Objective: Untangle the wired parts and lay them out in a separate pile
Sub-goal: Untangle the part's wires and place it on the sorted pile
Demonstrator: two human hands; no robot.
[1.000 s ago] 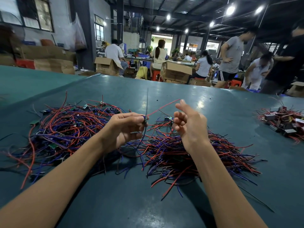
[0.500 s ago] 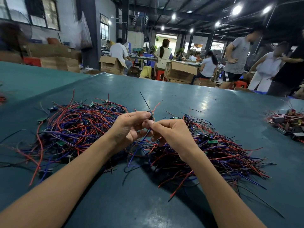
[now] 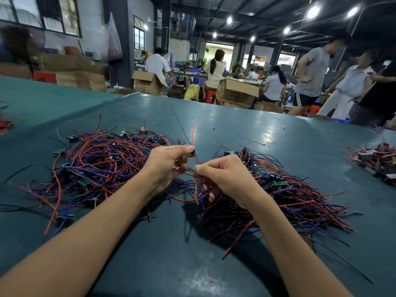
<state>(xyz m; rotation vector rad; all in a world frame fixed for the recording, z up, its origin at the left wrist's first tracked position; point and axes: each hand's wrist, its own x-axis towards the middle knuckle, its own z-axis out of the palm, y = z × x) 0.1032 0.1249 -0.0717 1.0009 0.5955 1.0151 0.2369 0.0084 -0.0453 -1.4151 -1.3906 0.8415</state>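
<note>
**Wired part held over the teal counter [image 3: 235, 129], between two heaps**
The left hand [image 3: 169, 166] grip is clamped on a small dark component with red and blue leads [image 3: 194, 151]. The right hand [image 3: 225, 176] grip is pinched on the blue lead [image 3: 197, 161] just below. The tangled red-and-blue wire heap [image 3: 102, 163] lies left and the straighter-combed wire heap [image 3: 289, 196] lies right. Advised: hold the component firm, draw the leads through slowly, and stop at any snag.

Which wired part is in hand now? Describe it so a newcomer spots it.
On the green table, look between the left wire pile and right wire pile, where both hands meet. The left hand pinches a small dark part; the right hand pinches its blue wire below. It alone is lifted clear of the piles, one red wire standing up.
</note>
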